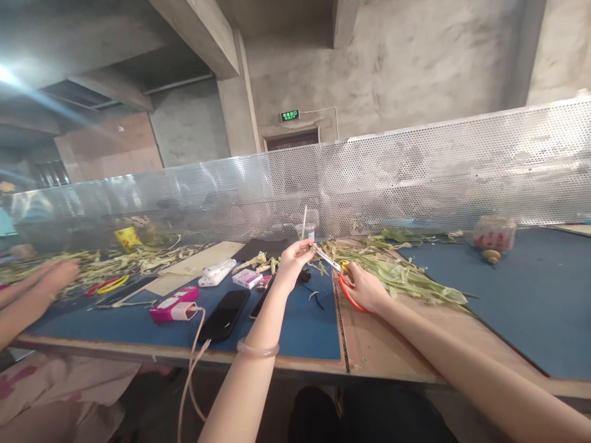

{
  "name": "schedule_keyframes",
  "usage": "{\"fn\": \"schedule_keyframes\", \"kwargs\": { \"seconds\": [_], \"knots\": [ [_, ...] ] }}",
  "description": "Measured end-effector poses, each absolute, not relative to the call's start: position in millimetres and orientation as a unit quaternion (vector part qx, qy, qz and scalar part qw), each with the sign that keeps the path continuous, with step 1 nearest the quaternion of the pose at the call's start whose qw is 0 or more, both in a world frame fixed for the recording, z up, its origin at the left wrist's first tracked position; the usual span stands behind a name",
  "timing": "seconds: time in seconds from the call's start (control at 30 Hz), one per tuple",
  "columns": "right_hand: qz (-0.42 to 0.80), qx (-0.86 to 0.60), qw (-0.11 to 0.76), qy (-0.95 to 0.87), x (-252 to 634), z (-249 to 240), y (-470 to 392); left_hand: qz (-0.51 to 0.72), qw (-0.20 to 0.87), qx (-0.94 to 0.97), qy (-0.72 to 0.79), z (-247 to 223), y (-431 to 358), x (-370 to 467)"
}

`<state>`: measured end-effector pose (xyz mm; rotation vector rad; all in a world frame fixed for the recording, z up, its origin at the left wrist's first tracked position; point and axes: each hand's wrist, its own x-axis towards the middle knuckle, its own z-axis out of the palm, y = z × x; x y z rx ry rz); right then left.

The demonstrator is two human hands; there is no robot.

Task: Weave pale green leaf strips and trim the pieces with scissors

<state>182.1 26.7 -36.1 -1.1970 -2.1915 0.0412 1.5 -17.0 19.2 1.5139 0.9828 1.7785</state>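
Scissors point(331, 261) sit gripped in the right hand point(368, 288), right of the black phone point(226, 315) — blades at the left hand point(294, 259), fingertips pinched, contents too small to tell — pale-green leaves point(410, 278) farther right.

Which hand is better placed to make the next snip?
Right, most likely: the right hand grips the scissors by their orange handles, blades pointing toward the left hand. The left's fingers are pinched near the tips; anything between them is too small to identify.
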Motion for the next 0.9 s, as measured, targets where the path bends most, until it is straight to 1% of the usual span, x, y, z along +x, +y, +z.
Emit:
{"fn": "schedule_keyframes", "kwargs": {
  "seconds": [0.9],
  "knots": [
    [0.024,-0.422,0.324,-0.846,182.8,-38.3,29.3,0.675,0.306,0.566,0.361,18.6,-15.5,-0.4]
  ]
}}
